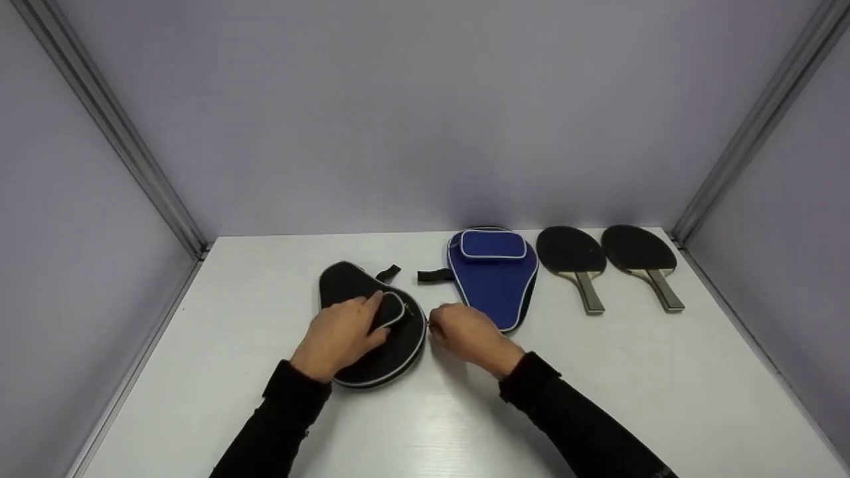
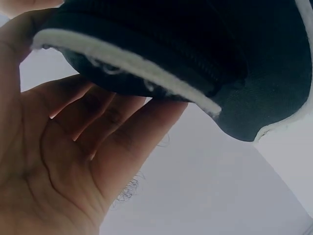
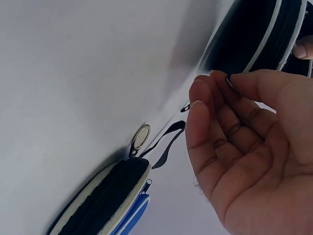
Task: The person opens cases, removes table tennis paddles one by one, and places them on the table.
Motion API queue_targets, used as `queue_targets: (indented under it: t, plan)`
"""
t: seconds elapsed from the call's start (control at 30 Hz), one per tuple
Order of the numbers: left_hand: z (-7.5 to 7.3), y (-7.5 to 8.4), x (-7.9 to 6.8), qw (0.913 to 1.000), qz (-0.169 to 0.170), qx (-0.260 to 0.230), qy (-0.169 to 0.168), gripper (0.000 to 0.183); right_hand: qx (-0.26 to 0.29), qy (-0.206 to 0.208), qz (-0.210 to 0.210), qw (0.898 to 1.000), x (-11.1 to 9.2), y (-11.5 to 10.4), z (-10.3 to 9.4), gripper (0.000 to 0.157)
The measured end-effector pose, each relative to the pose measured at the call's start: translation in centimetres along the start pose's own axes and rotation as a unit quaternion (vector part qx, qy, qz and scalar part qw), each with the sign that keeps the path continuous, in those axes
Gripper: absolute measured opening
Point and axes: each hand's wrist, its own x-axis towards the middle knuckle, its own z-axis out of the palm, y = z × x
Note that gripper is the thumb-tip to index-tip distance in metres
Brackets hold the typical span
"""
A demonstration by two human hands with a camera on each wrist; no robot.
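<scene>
A black table tennis paddle case with white piping lies on the white table, its wide round end toward the person. My left hand grips the small raised pocket on top, thumb and fingers on either side; the left wrist view shows the fingers bent around the pocket. At the case's right edge, my right hand pinches the zipper pull between thumb and fingers. The fingers mostly cover the pull.
Just beyond the right hand lies a blue paddle case, its black strap pointing left. Two black table tennis paddles lie farther right, handles toward the person. Grey walls enclose the table at the back and sides.
</scene>
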Motion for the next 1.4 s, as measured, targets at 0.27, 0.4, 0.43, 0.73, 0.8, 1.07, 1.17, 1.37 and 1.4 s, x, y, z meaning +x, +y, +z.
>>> queue_targets:
  t: [0.27, 0.4, 0.43, 0.73, 0.8, 1.07, 1.17, 1.37, 1.4]
  plan:
    - [0.6, -0.1, 0.4, 0.9994, -0.01, 0.019, 0.026, 0.065, -0.033, 0.021, -0.003, 0.999, -0.5, -0.2, -0.1, 0.023]
    - [0.9, 0.0, 0.8, 0.999, -0.017, 0.028, 0.03, 0.065, -0.047, 0.026, -0.005, 0.999, -0.7, -0.4, 0.0, 0.021]
    - [1.0, 0.1, 0.9, 0.999, -0.019, 0.028, 0.028, 0.065, -0.051, 0.025, -0.005, 0.998, -0.8, -0.5, 0.1, 0.021]
    - [1.4, -0.1, 1.7, 0.9986, -0.027, 0.041, 0.02, 0.067, -0.095, 0.025, -0.038, 0.994, -1.5, -1.2, 0.7, 0.018]
    - [1.5, -0.1, 1.9, 0.9984, -0.029, 0.045, 0.019, 0.068, -0.106, 0.026, -0.05, 0.993, -1.6, -1.6, 0.8, 0.016]
    - [1.7, -0.1, 2.5, 0.9976, -0.031, 0.059, 0.016, 0.07, -0.133, 0.014, -0.073, 0.988, -2.1, -4.1, 1.4, 0.013]
    - [1.7, 0.0, 2.6, 0.9973, -0.035, 0.063, 0.016, 0.07, -0.142, 0.007, -0.091, 0.986, -2.2, -4.9, 1.6, 0.013]
    - [1.6, 0.4, 2.8, 0.9966, -0.049, 0.067, -0.001, 0.073, -0.164, 0.023, -0.097, 0.981, -1.9, -4.9, 1.8, 0.015]
    - [1.5, 0.5, 2.7, 0.9964, -0.051, 0.068, -0.004, 0.074, -0.165, 0.026, -0.095, 0.981, -1.9, -4.8, 1.8, 0.015]
